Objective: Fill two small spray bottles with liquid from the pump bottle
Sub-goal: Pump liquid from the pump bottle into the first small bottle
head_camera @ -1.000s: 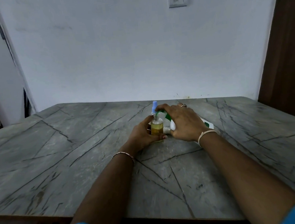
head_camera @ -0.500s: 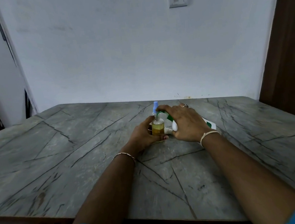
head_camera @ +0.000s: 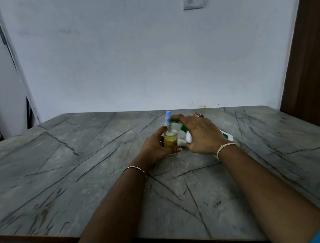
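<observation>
Two hands are meeting mid-counter (head_camera: pixel 82 167). The left hand (head_camera: pixel 153 145) is wrapping its fingers (head_camera: pixel 175 149) round a small spray bottle (head_camera: pixel 170 138), which is standing upright, neck open, mostly full of yellow liquid. A blue spray top (head_camera: pixel 168 116) is showing just behind it. The right hand (head_camera: pixel 203 135) is gripping the white pump bottle (head_camera: pixel 227 135), which is lying tilted, its long axis running from near right to far left, its green nozzle (head_camera: pixel 183 128) pointing left at the small bottle's neck.

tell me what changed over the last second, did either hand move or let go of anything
Nothing visibly changed. The left hand still grips the small spray bottle upright on the table; the right hand still holds the pump bottle, its green nozzle at the small bottle's neck.
</observation>
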Motion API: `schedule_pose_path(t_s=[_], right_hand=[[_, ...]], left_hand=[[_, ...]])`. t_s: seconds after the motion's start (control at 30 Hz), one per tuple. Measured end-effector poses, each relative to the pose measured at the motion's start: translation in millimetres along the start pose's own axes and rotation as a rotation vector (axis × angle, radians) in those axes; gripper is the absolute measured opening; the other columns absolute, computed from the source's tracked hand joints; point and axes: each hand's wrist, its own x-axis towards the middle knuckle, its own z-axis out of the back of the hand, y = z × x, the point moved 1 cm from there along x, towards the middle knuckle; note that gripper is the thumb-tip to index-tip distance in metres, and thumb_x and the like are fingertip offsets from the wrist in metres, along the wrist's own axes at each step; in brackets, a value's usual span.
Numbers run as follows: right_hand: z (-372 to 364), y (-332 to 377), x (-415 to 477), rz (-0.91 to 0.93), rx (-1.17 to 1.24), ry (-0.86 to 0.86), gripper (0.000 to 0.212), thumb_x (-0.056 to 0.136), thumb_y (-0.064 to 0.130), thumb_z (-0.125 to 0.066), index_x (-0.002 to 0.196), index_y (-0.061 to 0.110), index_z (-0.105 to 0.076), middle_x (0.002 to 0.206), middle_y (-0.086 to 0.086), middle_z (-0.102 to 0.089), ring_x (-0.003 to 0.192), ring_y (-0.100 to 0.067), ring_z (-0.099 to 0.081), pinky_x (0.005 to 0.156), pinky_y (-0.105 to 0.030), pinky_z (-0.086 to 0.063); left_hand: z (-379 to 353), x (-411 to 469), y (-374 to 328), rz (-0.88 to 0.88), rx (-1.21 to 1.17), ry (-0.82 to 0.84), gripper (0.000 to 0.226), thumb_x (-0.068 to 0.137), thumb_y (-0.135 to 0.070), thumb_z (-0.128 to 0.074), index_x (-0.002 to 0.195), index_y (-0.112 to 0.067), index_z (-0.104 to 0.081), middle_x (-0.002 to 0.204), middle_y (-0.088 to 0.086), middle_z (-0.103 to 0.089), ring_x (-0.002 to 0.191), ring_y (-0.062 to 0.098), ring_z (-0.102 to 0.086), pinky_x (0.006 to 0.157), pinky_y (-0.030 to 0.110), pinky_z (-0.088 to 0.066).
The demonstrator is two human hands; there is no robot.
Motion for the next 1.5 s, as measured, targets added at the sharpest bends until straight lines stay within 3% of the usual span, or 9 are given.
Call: schedule_pose_path(t_s=[0.23, 0.53, 0.83, 1.13, 1.3, 1.5], right_hand=[[-1.5, 6.5, 6.8, -0.024, 0.073, -0.013, 0.073, 0.068, 0.026, -0.073, 0.130, 0.035, -0.036, 0.103, 0.001, -0.062, 0.097, -0.022, -0.050, 0.084, -0.040, -0.048], [-0.9, 1.3, 1.0, -0.008, -0.006, 0.008, 0.085, 0.075, 0.033, -0.072, 0.144, 0.042, -0.023, 0.101, 0.002, -0.059, 0.100, -0.022, -0.050, 0.085, -0.039, -0.048], [-0.2, 8.1, 4.6, -0.021, -0.025, -0.026, 0.077, 0.072, 0.027, -0.072, 0.138, 0.035, -0.032, 0.106, 0.000, -0.061, 0.104, -0.025, -0.051, 0.088, -0.041, -0.046], [-2.2, 0.6, 0.8, 0.000, -0.042, -0.017, 0.085, 0.077, 0.033, -0.072, 0.146, 0.040, -0.022, 0.108, 0.002, -0.060, 0.105, -0.023, -0.050, 0.087, -0.039, -0.046], [-2.9, 3.9, 5.4, -0.008, -0.046, -0.026, 0.080, 0.076, 0.039, -0.073, 0.141, 0.038, -0.027, 0.111, 0.003, -0.061, 0.108, -0.024, -0.050, 0.088, -0.040, -0.046], [-3.9, 5.7, 4.2, -0.006, -0.076, -0.049, 0.081, 0.075, 0.035, -0.072, 0.142, 0.036, -0.028, 0.109, 0.001, -0.060, 0.108, -0.026, -0.050, 0.087, -0.040, -0.046]], left_hand=[[0.6, 0.1, 0.3, -0.004, -0.036, 0.002, 0.083, 0.064, -0.028, -0.087, 0.135, -0.027, -0.045, 0.108, 0.002, -0.069, 0.094, 0.014, -0.067, 0.091, 0.036, -0.053], [0.6, 1.3, 2.1, -0.005, -0.007, 0.002, 0.086, 0.064, -0.035, -0.086, 0.137, -0.029, -0.043, 0.112, -0.001, -0.068, 0.097, 0.012, -0.066, 0.093, 0.034, -0.053], [1.6, 3.1, 2.9, 0.007, 0.035, 0.003, 0.089, 0.065, -0.038, -0.085, 0.141, -0.027, -0.038, 0.117, -0.001, -0.065, 0.098, 0.012, -0.064, 0.088, 0.026, -0.050], [0.9, 2.2, 4.4, -0.003, 0.041, -0.004, 0.088, 0.065, -0.042, -0.084, 0.139, -0.027, -0.040, 0.119, -0.002, -0.065, 0.101, 0.013, -0.064, 0.093, 0.032, -0.052], [-0.3, 2.4, 2.2, -0.015, 0.060, -0.030, 0.075, 0.073, -0.048, -0.076, 0.137, -0.029, -0.042, 0.115, -0.002, -0.067, 0.099, 0.013, -0.065, 0.091, 0.036, -0.053], [-0.4, 2.4, 2.4, 0.006, 0.062, -0.024, 0.077, 0.073, -0.048, -0.076, 0.139, -0.028, -0.041, 0.115, 0.001, -0.067, 0.099, 0.015, -0.065, 0.093, 0.035, -0.052]])
